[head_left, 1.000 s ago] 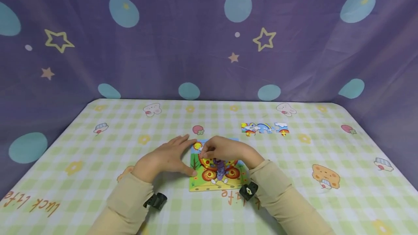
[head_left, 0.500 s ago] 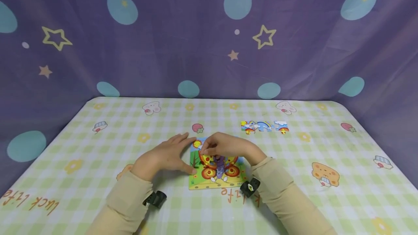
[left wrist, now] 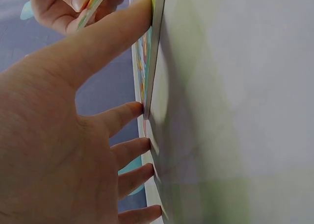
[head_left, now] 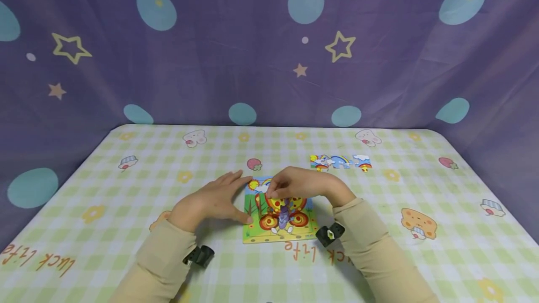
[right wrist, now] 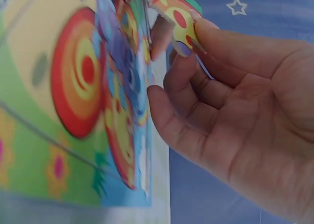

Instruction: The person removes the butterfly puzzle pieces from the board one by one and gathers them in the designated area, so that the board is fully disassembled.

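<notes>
The right hand (head_left: 301,182) pinches a yellow jigsaw piece (right wrist: 179,18) with red spots between thumb and fingers, tilted above the butterfly jigsaw board (head_left: 254,235) just below that hand. The left hand (head_left: 214,202) spreads its fingers apart, thumb and forefinger touching the board's edge beside it. Rainbow-and-cloud jigsaw pieces (head_left: 340,162) lie beyond the right hand, off to its right, on the checked cloth (head_left: 236,272) covering the counter.
</notes>
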`<action>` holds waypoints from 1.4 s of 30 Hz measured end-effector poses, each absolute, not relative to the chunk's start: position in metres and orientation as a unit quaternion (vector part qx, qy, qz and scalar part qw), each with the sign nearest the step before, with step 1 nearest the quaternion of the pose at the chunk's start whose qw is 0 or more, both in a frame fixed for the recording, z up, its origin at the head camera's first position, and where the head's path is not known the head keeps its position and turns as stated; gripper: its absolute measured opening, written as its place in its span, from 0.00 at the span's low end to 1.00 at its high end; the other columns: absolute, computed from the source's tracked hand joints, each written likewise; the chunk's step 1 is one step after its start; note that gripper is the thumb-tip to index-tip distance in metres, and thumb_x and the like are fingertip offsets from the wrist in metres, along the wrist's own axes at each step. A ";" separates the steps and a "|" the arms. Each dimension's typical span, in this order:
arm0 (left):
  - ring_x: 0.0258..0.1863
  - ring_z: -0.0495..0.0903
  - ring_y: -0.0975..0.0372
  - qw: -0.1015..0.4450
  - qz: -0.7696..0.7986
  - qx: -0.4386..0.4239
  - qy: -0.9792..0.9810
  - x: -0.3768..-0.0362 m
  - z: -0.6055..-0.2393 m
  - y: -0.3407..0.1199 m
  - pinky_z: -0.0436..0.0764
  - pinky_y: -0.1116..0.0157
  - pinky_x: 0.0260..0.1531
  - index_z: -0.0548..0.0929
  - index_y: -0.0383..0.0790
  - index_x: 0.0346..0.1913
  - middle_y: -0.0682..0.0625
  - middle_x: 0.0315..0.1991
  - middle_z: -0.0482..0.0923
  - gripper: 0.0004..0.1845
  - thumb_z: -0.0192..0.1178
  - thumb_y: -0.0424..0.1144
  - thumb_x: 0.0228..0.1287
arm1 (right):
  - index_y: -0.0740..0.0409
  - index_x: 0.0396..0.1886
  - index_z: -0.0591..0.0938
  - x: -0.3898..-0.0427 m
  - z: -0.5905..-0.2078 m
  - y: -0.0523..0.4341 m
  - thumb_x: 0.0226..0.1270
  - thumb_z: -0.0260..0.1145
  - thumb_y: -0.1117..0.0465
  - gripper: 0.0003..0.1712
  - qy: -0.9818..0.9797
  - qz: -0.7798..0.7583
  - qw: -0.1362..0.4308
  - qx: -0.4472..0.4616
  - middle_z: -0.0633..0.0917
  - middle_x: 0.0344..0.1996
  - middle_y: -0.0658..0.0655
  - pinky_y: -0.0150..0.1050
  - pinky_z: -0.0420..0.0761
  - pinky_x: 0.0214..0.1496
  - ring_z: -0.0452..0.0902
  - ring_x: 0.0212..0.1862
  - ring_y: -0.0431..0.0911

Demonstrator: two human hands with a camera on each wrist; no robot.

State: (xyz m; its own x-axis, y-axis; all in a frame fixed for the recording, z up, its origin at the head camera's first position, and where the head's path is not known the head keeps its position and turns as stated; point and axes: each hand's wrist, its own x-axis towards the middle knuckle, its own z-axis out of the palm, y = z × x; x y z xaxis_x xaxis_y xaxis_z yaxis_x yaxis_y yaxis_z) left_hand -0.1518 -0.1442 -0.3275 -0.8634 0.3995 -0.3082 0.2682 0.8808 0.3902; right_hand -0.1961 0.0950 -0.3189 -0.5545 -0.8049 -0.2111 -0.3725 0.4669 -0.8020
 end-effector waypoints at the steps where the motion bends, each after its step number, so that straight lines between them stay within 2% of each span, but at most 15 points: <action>1: 0.77 0.44 0.43 0.194 0.170 0.174 0.950 -0.152 -0.327 -0.144 0.50 0.40 0.72 0.58 0.46 0.78 0.40 0.79 0.46 0.56 0.74 0.60 0.48 | 0.58 0.39 0.86 -0.197 -0.318 0.097 0.75 0.60 0.60 0.10 0.804 -0.363 0.295 -0.366 0.81 0.27 0.50 0.33 0.73 0.32 0.71 0.28 0.45; 9: 0.76 0.45 0.42 0.186 0.167 0.178 0.952 -0.151 -0.328 -0.146 0.51 0.40 0.72 0.58 0.45 0.78 0.39 0.78 0.47 0.56 0.74 0.60 0.48 | 0.59 0.39 0.89 -0.201 -0.307 0.117 0.72 0.64 0.61 0.08 0.819 -0.368 0.269 -0.348 0.85 0.29 0.49 0.36 0.76 0.37 0.74 0.30 0.46; 16: 0.76 0.45 0.43 0.183 0.172 0.179 0.951 -0.151 -0.329 -0.147 0.50 0.40 0.72 0.58 0.45 0.78 0.40 0.79 0.46 0.56 0.74 0.60 0.48 | 0.59 0.41 0.89 -0.205 -0.301 0.132 0.71 0.65 0.61 0.08 0.836 -0.360 0.245 -0.333 0.88 0.36 0.50 0.36 0.78 0.44 0.78 0.38 0.41; 22: 0.76 0.45 0.43 0.179 0.172 0.178 0.952 -0.151 -0.329 -0.147 0.50 0.40 0.72 0.58 0.46 0.78 0.40 0.79 0.47 0.56 0.74 0.59 0.48 | 0.63 0.43 0.88 -0.208 -0.298 0.146 0.70 0.65 0.65 0.09 0.840 -0.375 0.227 -0.321 0.88 0.37 0.53 0.44 0.81 0.48 0.80 0.39 0.41; 28: 0.77 0.45 0.43 0.182 0.176 0.181 0.950 -0.150 -0.330 -0.146 0.50 0.41 0.72 0.58 0.45 0.78 0.40 0.79 0.46 0.56 0.74 0.59 0.48 | 0.64 0.44 0.87 -0.213 -0.299 0.166 0.70 0.65 0.63 0.10 0.847 -0.381 0.215 -0.303 0.88 0.36 0.57 0.44 0.80 0.46 0.78 0.38 0.42; 33: 0.77 0.45 0.43 0.185 0.175 0.180 0.950 -0.149 -0.331 -0.146 0.50 0.40 0.72 0.58 0.46 0.78 0.40 0.79 0.46 0.56 0.74 0.59 0.48 | 0.65 0.45 0.87 -0.214 -0.302 0.181 0.70 0.65 0.64 0.10 0.854 -0.387 0.201 -0.283 0.88 0.36 0.54 0.41 0.79 0.47 0.79 0.39 0.43; 37: 0.77 0.45 0.43 0.184 0.175 0.181 0.950 -0.148 -0.331 -0.146 0.50 0.41 0.72 0.58 0.46 0.78 0.40 0.79 0.47 0.56 0.74 0.59 0.48 | 0.66 0.45 0.87 -0.215 -0.304 0.192 0.70 0.64 0.65 0.10 0.862 -0.384 0.188 -0.272 0.87 0.35 0.53 0.36 0.78 0.42 0.77 0.36 0.43; 42: 0.77 0.45 0.43 0.185 0.173 0.179 0.951 -0.149 -0.331 -0.147 0.50 0.41 0.72 0.58 0.46 0.78 0.40 0.79 0.46 0.56 0.74 0.59 0.48 | 0.65 0.46 0.87 -0.216 -0.307 0.200 0.71 0.63 0.65 0.11 0.872 -0.380 0.173 -0.256 0.86 0.36 0.54 0.36 0.77 0.39 0.76 0.35 0.46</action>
